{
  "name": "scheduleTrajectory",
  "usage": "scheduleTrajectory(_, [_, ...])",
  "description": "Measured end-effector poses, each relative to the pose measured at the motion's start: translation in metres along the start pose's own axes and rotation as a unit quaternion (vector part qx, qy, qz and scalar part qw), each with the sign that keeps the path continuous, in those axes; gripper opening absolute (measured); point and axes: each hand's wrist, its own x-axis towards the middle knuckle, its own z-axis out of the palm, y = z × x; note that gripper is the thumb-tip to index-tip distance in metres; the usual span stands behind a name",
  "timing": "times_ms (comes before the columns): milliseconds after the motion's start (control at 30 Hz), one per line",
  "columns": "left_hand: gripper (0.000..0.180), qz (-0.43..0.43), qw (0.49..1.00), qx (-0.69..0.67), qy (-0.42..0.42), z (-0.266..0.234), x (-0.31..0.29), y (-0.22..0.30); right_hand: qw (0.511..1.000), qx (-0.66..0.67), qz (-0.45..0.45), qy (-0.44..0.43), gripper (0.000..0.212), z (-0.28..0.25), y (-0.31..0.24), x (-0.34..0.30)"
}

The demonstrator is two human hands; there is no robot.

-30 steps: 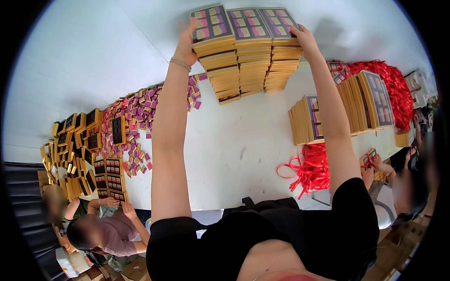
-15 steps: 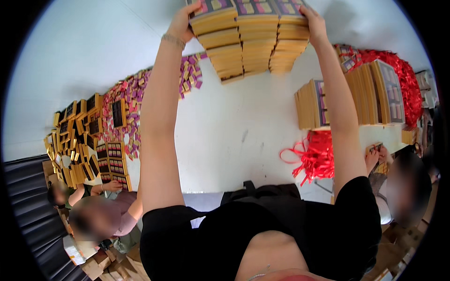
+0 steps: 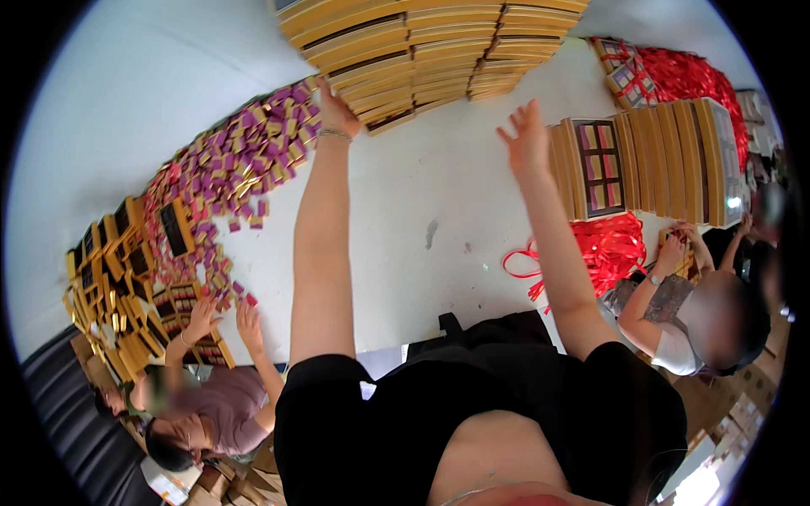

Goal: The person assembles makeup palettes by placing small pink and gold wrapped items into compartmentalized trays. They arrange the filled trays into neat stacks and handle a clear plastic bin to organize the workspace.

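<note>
A tall stack of flat gold-edged boxes (image 3: 439,51) in several columns stands at the far side of the white table. My left hand (image 3: 337,114) is at the stack's near left corner, fingers stretched out along its side; whether it touches the boxes I cannot tell. My right hand (image 3: 527,143) is raised and open, fingers spread, with nothing in it. It is between the stack and a row of boxes standing on edge (image 3: 666,160) at the right. In that row, one box with a dark grid of pink and gold pieces (image 3: 599,164) faces left.
Small purple and gold pieces (image 3: 261,152) lie heaped at the left, beside a pile of gold-edged trays (image 3: 110,278). Red ribbons (image 3: 607,253) lie at the right, with another red heap (image 3: 692,76) farther back. Co-workers' hands (image 3: 202,320) are at the left edge and others (image 3: 671,253) at the right.
Both my hands have let go of the stack's upper sides and come down nearer to me. The view has shifted. The left co-worker's hands have lifted from the trays.
</note>
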Motion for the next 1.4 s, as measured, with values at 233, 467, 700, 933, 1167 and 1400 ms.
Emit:
scheduleTrajectory(233, [0.049,0.018,0.998,-0.041,0.044,0.003,0.017,-0.019,0.999,0.025,-0.008,0.02,0.104,0.008,0.041,0.061])
scheduleTrajectory(467, [0.039,-0.027,0.999,-0.025,-0.038,0.064,0.033,-0.059,0.982,0.123,-0.06,0.128,0.096,0.006,0.038,0.128])
scheduleTrajectory(700, [0.044,-0.043,0.993,-0.023,-0.107,0.137,0.037,-0.09,0.936,0.218,-0.243,0.135,0.067,-0.003,0.021,0.181])
scheduleTrajectory(933, [0.062,-0.099,0.979,-0.016,-0.176,0.202,0.04,-0.125,0.923,0.241,-0.268,0.133,0.067,-0.031,0.021,0.211])
scheduleTrajectory(1167, [0.05,-0.091,0.975,-0.04,-0.199,0.232,0.055,-0.157,0.913,0.242,-0.304,0.124,0.076,-0.044,0.018,0.235])
scheduleTrajectory(1400, [0.062,-0.058,0.97,-0.082,-0.219,0.226,0.079,-0.182,0.923,0.231,-0.304,0.054,0.085,-0.022,0.019,0.223])
